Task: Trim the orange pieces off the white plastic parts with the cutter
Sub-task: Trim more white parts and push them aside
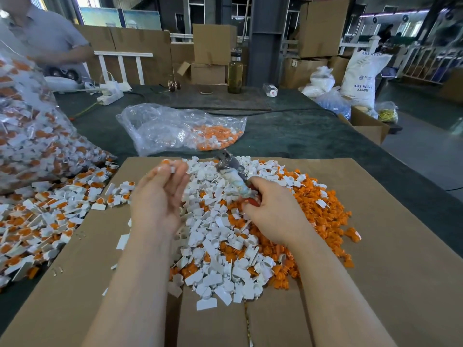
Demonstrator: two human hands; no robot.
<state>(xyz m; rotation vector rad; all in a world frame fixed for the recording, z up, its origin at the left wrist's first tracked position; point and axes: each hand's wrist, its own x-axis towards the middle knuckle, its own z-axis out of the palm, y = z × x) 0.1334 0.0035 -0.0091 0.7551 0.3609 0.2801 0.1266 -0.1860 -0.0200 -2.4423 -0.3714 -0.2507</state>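
Note:
My left hand [157, 196] is raised over the cardboard sheet [375, 246] and pinches a white plastic part with an orange piece [168, 166] at its fingertips. My right hand [273, 209] grips the cutter [231, 171] by its red handles, blades pointing up and left, apart from the part. Under both hands lies a heap of trimmed white parts [220, 236]. Cut orange pieces [323, 211] are piled to its right. Untrimmed white-and-orange parts [45, 216] are spread at the left.
A big clear bag of untrimmed parts [27, 126] stands at the far left. Another clear bag with orange pieces [180, 128] lies behind the cardboard. A person [47, 38] stands at the back left. A bottle [235, 71], a power strip [110, 96] and boxes are at the far end.

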